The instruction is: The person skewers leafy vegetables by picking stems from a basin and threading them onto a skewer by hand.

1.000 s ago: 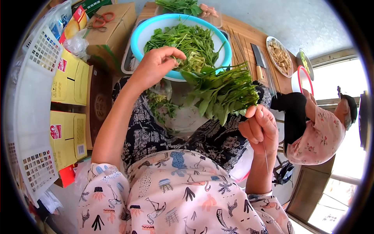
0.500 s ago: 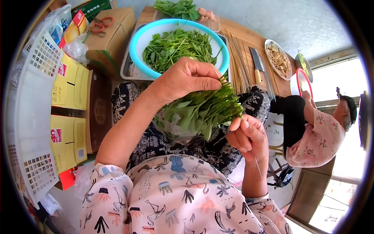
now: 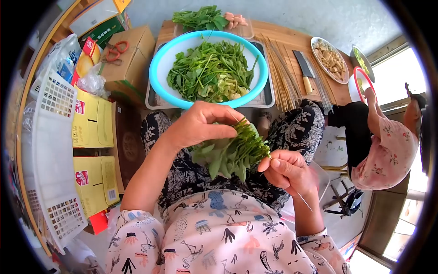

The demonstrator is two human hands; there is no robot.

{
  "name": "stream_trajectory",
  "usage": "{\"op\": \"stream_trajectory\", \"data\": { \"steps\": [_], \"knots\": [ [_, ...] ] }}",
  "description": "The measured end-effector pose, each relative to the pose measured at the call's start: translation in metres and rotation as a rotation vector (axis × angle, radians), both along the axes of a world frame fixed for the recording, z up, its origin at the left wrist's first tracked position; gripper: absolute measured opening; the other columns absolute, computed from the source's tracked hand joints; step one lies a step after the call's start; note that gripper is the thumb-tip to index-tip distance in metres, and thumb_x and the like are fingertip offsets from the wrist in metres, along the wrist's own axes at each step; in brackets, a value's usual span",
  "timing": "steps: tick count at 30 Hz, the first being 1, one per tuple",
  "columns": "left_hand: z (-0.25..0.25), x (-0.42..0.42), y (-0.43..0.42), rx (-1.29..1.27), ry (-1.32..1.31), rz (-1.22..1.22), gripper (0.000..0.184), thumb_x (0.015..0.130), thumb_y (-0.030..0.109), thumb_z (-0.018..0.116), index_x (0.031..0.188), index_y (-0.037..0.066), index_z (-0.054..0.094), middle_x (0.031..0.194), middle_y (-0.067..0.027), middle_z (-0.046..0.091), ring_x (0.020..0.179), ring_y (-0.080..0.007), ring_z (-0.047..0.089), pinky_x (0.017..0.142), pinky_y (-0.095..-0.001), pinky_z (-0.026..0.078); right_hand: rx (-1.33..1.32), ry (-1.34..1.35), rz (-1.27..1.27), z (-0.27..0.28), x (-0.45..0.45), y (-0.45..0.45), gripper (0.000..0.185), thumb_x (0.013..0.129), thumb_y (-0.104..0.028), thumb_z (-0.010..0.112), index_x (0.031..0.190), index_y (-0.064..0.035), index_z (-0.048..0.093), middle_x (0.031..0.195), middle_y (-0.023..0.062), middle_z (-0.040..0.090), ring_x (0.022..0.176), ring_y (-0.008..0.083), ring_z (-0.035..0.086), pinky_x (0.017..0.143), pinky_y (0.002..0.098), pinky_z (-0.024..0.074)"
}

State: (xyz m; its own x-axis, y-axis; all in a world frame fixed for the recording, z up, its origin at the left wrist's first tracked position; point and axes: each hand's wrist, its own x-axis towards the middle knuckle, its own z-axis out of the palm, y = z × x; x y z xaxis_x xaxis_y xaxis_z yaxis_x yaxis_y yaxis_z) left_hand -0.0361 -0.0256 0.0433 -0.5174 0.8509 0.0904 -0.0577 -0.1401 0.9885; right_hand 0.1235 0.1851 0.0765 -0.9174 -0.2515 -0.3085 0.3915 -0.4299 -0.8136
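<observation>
A thin skewer (image 3: pixel 304 202) runs through the stems of a row of leafy greens (image 3: pixel 230 157) above my lap. My left hand (image 3: pixel 205 124) is closed, thumb and fingers pinching the stems at the far end of the row; what exactly lies between the fingertips is partly hidden. My right hand (image 3: pixel 292 171) pinches the skewer at the near end, and the bare stick sticks out below the fist. Just beyond my hands stands a blue-rimmed basin (image 3: pixel 157 68) heaped with loose greens (image 3: pixel 210 68).
The basin sits on a metal tray (image 3: pixel 270 98). To its right lie loose skewers (image 3: pixel 279 73), a cleaver (image 3: pixel 305 68) and a plate of tan pieces (image 3: pixel 329 59). Boxes (image 3: pixel 93 118) and a white plastic basket (image 3: pixel 50 150) line the left. Another person (image 3: pixel 383 155) sits at right.
Both hands and the skewered greens have shifted down and slightly left in view, while the basin shows more fully. My grips look unchanged.
</observation>
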Motion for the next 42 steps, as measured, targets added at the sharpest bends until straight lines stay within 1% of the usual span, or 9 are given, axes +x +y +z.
{"op": "stream_trajectory", "data": {
  "steps": [9, 13, 16, 18, 22, 28, 30, 34, 42],
  "knots": [
    [-0.035, -0.109, -0.027, -0.276, 0.041, 0.598, 0.018, 0.091, 0.015, 0.057, 0.099, 0.001, 0.065, 0.091, -0.0051, 0.067, 0.083, -0.0134, 0.065, 0.075, -0.0272, 0.052, 0.058, -0.022, -0.006, -0.04, 0.002, 0.023, 0.026, 0.096, -0.017, 0.048, 0.095, 0.0043, 0.063, 0.049, -0.0052, 0.038, 0.042, 0.0037, 0.029, 0.041, 0.0211, 0.0229],
    [-0.056, -0.151, 0.003, -0.388, 0.081, 0.65, 0.018, 0.09, 0.016, 0.059, 0.099, 0.002, 0.065, 0.089, -0.0038, 0.067, 0.08, -0.0124, 0.065, 0.07, -0.0252, 0.052, 0.038, -0.035, -0.048, -0.053, -0.002, 0.026, 0.026, 0.097, -0.016, 0.047, 0.095, 0.0032, 0.064, 0.049, -0.006, 0.037, 0.043, 0.0031, 0.028, 0.041, 0.02, 0.0218],
    [-0.076, -0.175, 0.028, -0.505, 0.146, 0.694, 0.013, 0.081, 0.016, 0.066, 0.088, 0.005, 0.068, 0.081, -0.0035, 0.067, 0.068, -0.0098, 0.063, 0.061, -0.0239, 0.049, 0.013, -0.032, -0.071, -0.057, -0.003, 0.031, 0.025, 0.097, -0.016, 0.047, 0.095, 0.003, 0.064, 0.049, -0.0059, 0.037, 0.043, 0.0032, 0.029, 0.042, 0.0198, 0.0223],
    [-0.085, -0.188, 0.04, -0.83, 0.32, 0.658, 0.016, 0.073, 0.02, 0.073, 0.08, 0.007, 0.068, 0.075, -0.0053, 0.066, 0.063, -0.0121, 0.063, 0.059, -0.0279, 0.05, 0.009, -0.044, -0.074, -0.059, -0.003, 0.034, 0.025, 0.097, -0.016, 0.048, 0.095, 0.003, 0.063, 0.049, -0.0053, 0.038, 0.043, 0.0038, 0.031, 0.042, 0.0204, 0.0241],
    [-0.099, -0.198, 0.051, -1.074, 0.56, 0.677, 0.017, 0.07, 0.024, 0.075, 0.071, 0.009, 0.067, 0.07, -0.0055, 0.066, 0.062, -0.0164, 0.063, 0.062, -0.0351, 0.05, -0.026, -0.042, -0.095, -0.064, 0.001, 0.037, 0.025, 0.097, -0.015, 0.047, 0.096, 0.003, 0.064, 0.049, -0.0056, 0.038, 0.043, 0.0031, 0.029, 0.041, 0.0197, 0.023],
    [-0.101, -0.205, 0.035, -0.881, 0.389, 0.67, 0.01, 0.071, 0.017, 0.071, 0.071, 0.008, 0.068, 0.072, -0.0047, 0.067, 0.06, -0.0126, 0.059, 0.057, -0.0292, 0.046, -0.03, -0.046, -0.124, -0.068, 0.005, 0.041, 0.025, 0.097, -0.014, 0.047, 0.097, 0.0029, 0.064, 0.049, -0.0061, 0.037, 0.042, 0.0024, 0.027, 0.041, 0.0193, 0.0208],
    [-0.077, -0.187, 0.025, -0.536, 0.194, 0.666, 0.009, 0.074, 0.014, 0.069, 0.076, 0.005, 0.067, 0.07, -0.0014, 0.065, 0.058, -0.0086, 0.055, 0.051, -0.0241, 0.041, -0.029, -0.052, -0.12, -0.067, 0.006, 0.04, 0.025, 0.097, -0.014, 0.047, 0.097, 0.0029, 0.064, 0.049, -0.0062, 0.037, 0.041, 0.0023, 0.027, 0.041, 0.0193, 0.0205],
    [-0.05, -0.175, -0.002, -0.281, -0.02, 0.681, 0.014, 0.084, 0.013, 0.064, 0.095, 0.005, 0.063, 0.08, 0.0007, 0.065, 0.065, -0.0052, 0.052, 0.052, -0.0187, 0.037, -0.006, -0.038, -0.11, -0.064, 0.004, 0.039, 0.024, 0.097, -0.015, 0.047, 0.097, 0.0024, 0.064, 0.049, -0.0063, 0.037, 0.041, 0.0024, 0.027, 0.041, 0.0195, 0.0201],
    [-0.005, -0.148, -0.043, 0.139, -0.243, 0.695, 0.012, 0.089, 0.017, 0.063, 0.094, 0.007, 0.059, 0.085, -0.0038, 0.064, 0.081, -0.0128, 0.059, 0.062, -0.0249, 0.044, -0.002, -0.02, -0.079, -0.058, -0.001, 0.025, 0.025, 0.097, -0.016, 0.047, 0.098, 0.0024, 0.064, 0.049, -0.0059, 0.037, 0.042, 0.0029, 0.028, 0.041, 0.0198, 0.021]
  ]
}}
